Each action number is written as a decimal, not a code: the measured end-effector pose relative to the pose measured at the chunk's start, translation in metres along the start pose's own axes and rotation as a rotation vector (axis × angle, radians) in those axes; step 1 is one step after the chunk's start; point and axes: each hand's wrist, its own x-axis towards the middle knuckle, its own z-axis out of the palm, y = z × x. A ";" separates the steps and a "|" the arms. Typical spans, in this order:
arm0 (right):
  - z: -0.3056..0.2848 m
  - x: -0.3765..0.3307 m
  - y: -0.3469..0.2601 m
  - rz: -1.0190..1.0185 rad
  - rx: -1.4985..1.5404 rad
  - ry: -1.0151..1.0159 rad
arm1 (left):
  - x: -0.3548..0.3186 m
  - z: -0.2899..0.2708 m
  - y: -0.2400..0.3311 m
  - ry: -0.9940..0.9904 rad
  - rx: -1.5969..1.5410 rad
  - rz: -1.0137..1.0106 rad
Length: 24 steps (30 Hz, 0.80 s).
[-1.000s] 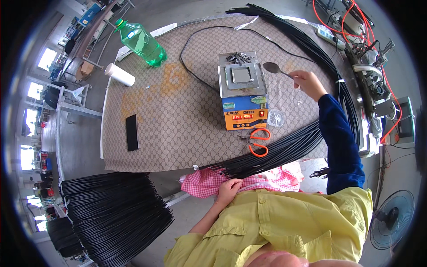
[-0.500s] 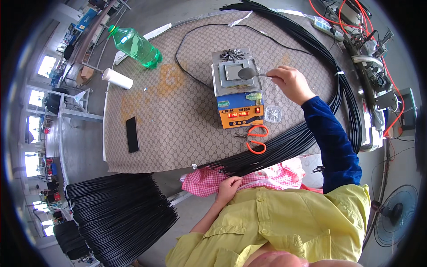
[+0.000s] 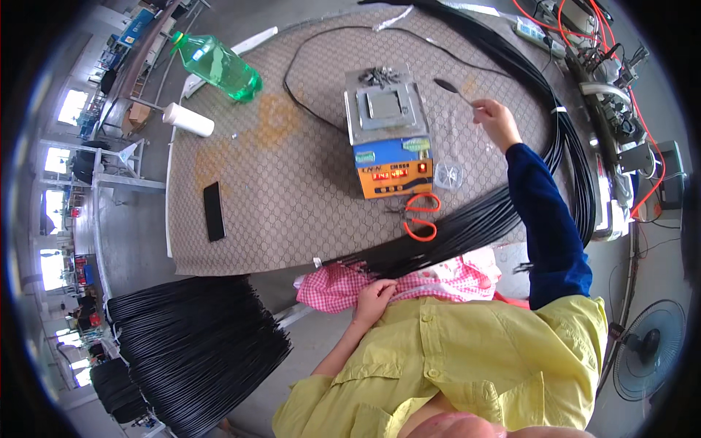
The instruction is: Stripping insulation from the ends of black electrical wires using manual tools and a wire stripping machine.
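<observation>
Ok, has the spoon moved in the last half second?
Yes: rightward and slightly farther from the person, judged against the box. The spoon's bowl was over its square well; now it is right of the box.

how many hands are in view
2: the right hand holds a spoon to the right of the blue-and-orange machine; the left hand is by the pink checked cloth.

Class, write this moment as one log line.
right hand: holds spoon, right of blue-orange device | left hand: beside pink checked cloth
</observation>
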 end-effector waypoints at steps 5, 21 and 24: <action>0.006 0.003 0.050 0.161 -0.141 -0.064 | -0.003 0.000 0.008 -0.025 0.024 -0.037; -0.016 -0.256 0.012 0.115 0.117 -0.511 | -0.004 0.004 0.045 0.218 0.582 0.455; 0.027 -0.297 0.031 -0.163 -0.049 -0.411 | 0.001 0.006 0.033 0.188 0.698 0.417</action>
